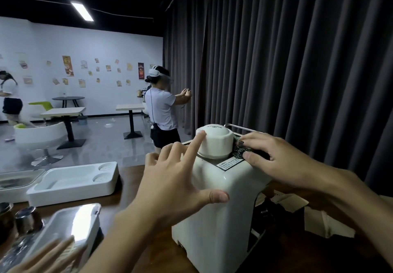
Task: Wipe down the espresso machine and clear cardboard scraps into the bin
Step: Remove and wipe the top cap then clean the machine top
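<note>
Dark counter point(127, 187): white espresso machine point(212, 209) stands at frame centre. Cardboard scraps point(291, 201): at machine's 3 o'clock. Left hand point(170, 179): fingers splayed, index tip on top cap point(217, 143). Right hand point(282, 162): thumb and fingers clamped on dark cloth point(239, 151) atop machine.

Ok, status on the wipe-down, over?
Left hand open, index fingertip on the white cap. Right hand holds the dark cloth on the espresso machine top. Cardboard scraps lie on the table right of it, not cleared.
</note>
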The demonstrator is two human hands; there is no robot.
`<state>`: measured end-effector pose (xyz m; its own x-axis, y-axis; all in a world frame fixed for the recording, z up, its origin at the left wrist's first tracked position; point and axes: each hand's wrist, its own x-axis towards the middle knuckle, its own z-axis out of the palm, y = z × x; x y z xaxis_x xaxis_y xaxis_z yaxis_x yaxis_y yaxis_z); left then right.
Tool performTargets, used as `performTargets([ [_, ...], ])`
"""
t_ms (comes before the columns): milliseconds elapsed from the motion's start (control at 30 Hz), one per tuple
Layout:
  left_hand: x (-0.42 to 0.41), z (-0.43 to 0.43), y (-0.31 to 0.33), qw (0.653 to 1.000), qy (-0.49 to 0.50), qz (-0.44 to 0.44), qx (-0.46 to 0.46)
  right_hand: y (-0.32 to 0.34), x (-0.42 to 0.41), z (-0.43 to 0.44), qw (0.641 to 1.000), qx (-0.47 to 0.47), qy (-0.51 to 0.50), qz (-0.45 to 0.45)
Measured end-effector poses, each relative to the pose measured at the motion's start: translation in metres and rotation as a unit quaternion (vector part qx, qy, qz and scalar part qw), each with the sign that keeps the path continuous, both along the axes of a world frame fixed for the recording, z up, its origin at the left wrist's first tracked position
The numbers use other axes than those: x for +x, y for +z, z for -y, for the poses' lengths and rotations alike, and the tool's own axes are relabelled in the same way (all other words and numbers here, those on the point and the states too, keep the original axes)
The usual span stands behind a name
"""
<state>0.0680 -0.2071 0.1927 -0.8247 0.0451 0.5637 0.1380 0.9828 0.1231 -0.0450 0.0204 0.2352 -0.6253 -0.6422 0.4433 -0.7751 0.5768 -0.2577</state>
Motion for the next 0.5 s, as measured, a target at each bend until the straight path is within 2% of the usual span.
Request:
performTargets([
  [133,-0.009,-0.022,0.000,1.000,-0.002,-0.026,-0.001,-0.008,-0.006,-0.014,0.998,-0.051,-0.023,0.036],
  [233,-0.021,-0.001,0.007,0.985,-0.118,0.034,0.121,-0.011,-0.006,-0.014,0.996,-0.070,-0.026,0.054],
  [300,-0.025,0.009,0.007,0.972,-0.155,0.036,0.171,-0.011,-0.003,-0.011,0.994,-0.084,-0.032,0.057],
  [500,-0.026,0.004,-0.003,0.981,-0.143,-0.005,0.133,-0.012,-0.001,-0.005,0.991,-0.098,-0.048,0.075],
])
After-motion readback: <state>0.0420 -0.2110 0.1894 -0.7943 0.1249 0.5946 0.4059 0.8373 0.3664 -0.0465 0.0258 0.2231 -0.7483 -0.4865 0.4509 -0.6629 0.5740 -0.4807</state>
